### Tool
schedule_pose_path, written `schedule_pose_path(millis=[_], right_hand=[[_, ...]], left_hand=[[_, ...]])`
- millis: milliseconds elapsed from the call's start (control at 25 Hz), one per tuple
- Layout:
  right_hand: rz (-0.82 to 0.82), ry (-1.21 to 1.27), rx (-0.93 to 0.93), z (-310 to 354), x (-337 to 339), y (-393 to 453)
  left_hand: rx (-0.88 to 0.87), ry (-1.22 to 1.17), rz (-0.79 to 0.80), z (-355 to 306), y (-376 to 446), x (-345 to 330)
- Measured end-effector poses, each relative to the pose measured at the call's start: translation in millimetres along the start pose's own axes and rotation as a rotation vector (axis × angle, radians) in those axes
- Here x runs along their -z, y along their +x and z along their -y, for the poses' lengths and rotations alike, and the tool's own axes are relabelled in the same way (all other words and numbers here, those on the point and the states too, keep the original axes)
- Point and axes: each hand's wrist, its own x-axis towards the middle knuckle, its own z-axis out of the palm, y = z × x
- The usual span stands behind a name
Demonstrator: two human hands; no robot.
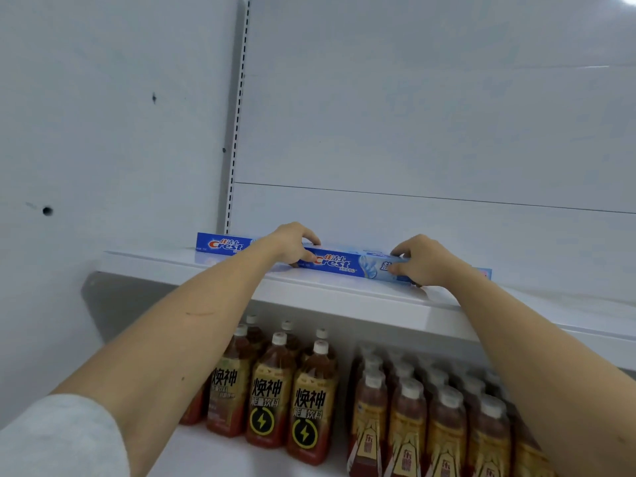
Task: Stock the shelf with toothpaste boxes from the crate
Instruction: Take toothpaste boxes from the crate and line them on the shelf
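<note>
A blue Crest toothpaste box [347, 264] lies lengthwise on the white shelf [344, 297], near its front edge. My left hand [292, 241] grips the box's left end with fingers curled over its top. My right hand [421, 259] grips its right part, thumb in front and fingers over the top. A second blue Crest box [220, 242] lies further left on the same shelf, its right end hidden behind my left wrist. A bit of pink and blue packaging [483, 271] shows just right of my right hand. No crate is in view.
The white back panel [413, 115] rises behind the shelf, with a slotted upright [237, 115] at its left. Below, the lower shelf holds several energy drink bottles [272, 394] and several brown tea bottles [430, 421]. The shelf's right part [568, 311] is bare.
</note>
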Motion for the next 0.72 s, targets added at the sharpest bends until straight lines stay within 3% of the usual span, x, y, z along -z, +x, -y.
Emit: schedule_pose_path(millis=[160,520,720], right_hand=[[0.112,0.019,-0.045,-6.6,0.3,14.4],[0.188,-0.076,-0.018,-1.7,6.4,-1.5],[0.12,0.016,-0.014,-2.7,22.1,-33.6]], left_hand=[[0.035,-0.023,0.01,4.7,16.0,-2.1],[0.084,0.053,-0.1,-0.5,4.6,-7.1],[0.114,-0.071,-0.116,-32.6,-41.4,-1.7]])
